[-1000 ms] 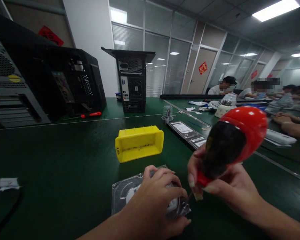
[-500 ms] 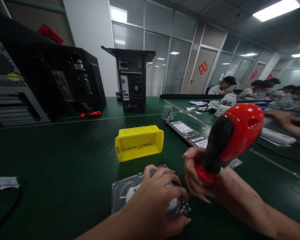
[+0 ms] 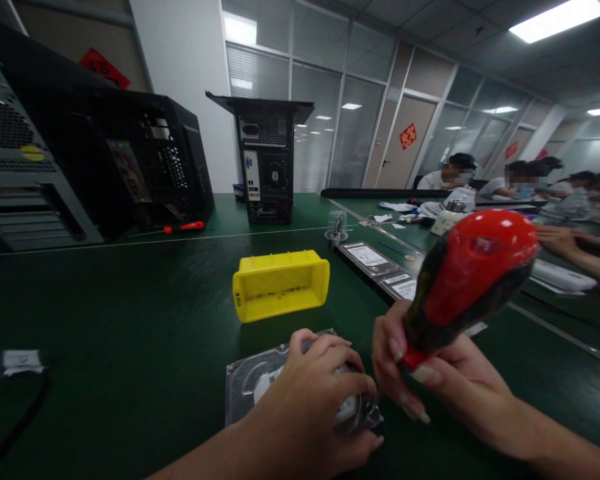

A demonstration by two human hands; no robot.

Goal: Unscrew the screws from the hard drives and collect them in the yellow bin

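Under my left hand a hard drive lies on the green table. My fingers curl over its top and right side, gripping it. My right hand holds a screwdriver by the lower part of its red and black handle. The handle leans up and to the right; its shaft and tip are hidden behind the fingers, close to the drive's right edge. Just beyond the drive, a yellow plastic bin rests on its side, with small dark screws along its inside.
More hard drives lie in a row behind my right hand, beside a clear plastic cup. Computer cases stand at the back and left, with another red screwdriver near them. A black cable lies at left. Other people sit at right.
The screwdriver handle has turned in my right hand, and the fingers have shifted round it. My left hand stays in place on the hard drive.
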